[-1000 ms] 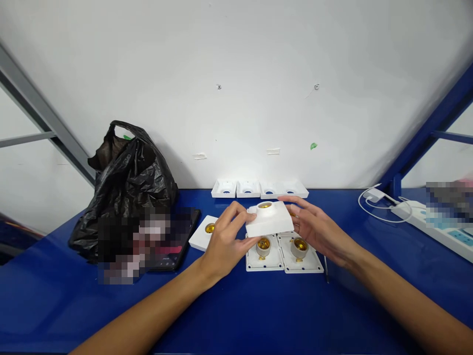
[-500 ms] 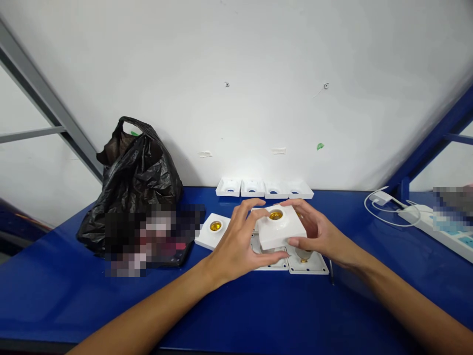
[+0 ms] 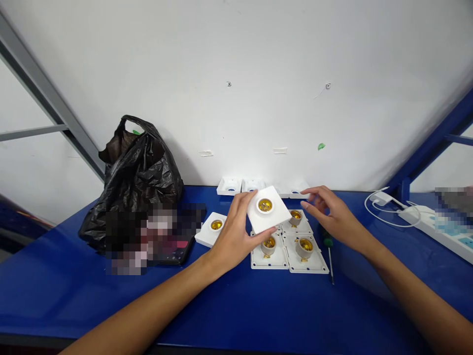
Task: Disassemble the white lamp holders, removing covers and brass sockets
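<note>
blue table [image 3: 236,310], lampholder [image 3: 271,214] in left grip [image 3: 236,234]

White wall [image 3: 273,59] fills upper frame, brightest just above table's back edge; small green mark [image 3: 321,146] right of centre. Blue table [image 3: 221,315], glossy, across lower half. Grey metal bar [image 3: 40,74] slanting, upper left; blue beam [image 3: 430,140], right edge.

Easy lane up front, traffic jam in the middle
Bottom centre, the blue surface [image 3: 254,310] leaves loads of room between the forearms. Centre's tight tho: socket bases [image 3: 291,251] with the white lamp holder [image 3: 275,219] in the left hand [image 3: 236,234] right over them, screwdriver [image 3: 330,264] just beside. Black bag [image 3: 144,177] walls off the left. There's a gap between the right hand [image 3: 334,217] and the power strip [image 3: 445,231] at far right.
</note>
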A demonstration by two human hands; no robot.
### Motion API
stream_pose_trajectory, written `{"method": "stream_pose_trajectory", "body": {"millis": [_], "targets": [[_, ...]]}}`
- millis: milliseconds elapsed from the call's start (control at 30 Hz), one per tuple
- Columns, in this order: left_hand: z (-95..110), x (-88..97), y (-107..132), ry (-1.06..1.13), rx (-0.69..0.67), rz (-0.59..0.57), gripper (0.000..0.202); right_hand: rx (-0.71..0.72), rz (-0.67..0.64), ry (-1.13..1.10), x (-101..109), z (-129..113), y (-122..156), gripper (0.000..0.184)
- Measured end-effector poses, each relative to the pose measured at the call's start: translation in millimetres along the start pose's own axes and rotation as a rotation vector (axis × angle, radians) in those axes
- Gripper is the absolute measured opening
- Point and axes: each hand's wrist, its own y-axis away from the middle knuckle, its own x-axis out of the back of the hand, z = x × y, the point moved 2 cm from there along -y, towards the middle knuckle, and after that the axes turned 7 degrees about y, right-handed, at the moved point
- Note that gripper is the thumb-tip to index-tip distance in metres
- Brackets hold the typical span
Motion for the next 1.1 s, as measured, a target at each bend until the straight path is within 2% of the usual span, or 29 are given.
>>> {"method": "stream_pose_trajectory", "body": {"millis": [33,67,167,267,367,667,767,867,967,1100], "targets": [[-0.5,0.7,-0.1,0.012,0.028,0.036,0.078,-0.052,0.001,0.21,3.6,7.5,-2.1,0.039],[-0.9,1.1,0.1,0.022,0.056,0.067,0.077,-0.116,-0.072,0.377,5.5,14.8,-3.3,0.039],[-2.5,0.1,1.5,0.035,0.127,0.104,0.078,-0.216,-0.292,0.635,7.7,29.8,-2.8,0.046],[-5.5,-1.9,2.0,0.053,0.174,0.086,0.081,-0.225,-0.355,0.694,7.5,33.9,-1.1,0.056],[-8.2,-2.3,1.2,0.065,0.187,0.071,0.072,-0.238,-0.365,0.728,7.1,35.1,0.8,0.059],[-0.7,-4.4,5.8,0.143,0.223,0.022,0.061,-0.162,-0.44,0.624,3.3,46.1,3.4,0.038],[5.1,-7.3,9.9,0.188,0.225,-0.016,0.062,-0.117,-0.424,0.444,3.5,45.8,-1.4,0.032],[7.6,-10.8,13.7,0.234,0.258,-0.058,0.064,-0.132,-0.331,0.111,6.4,38.9,-6.1,0.039],[5.8,-13.8,15.8,0.267,0.298,-0.092,0.068,-0.191,-0.143,-0.26,8.6,26.0,-8.0,0.045],[1.4,-15.8,15.4,0.263,0.292,-0.115,0.064,-0.233,0.188,-0.801,0.7,9.8,-6.8,0.041]]}}
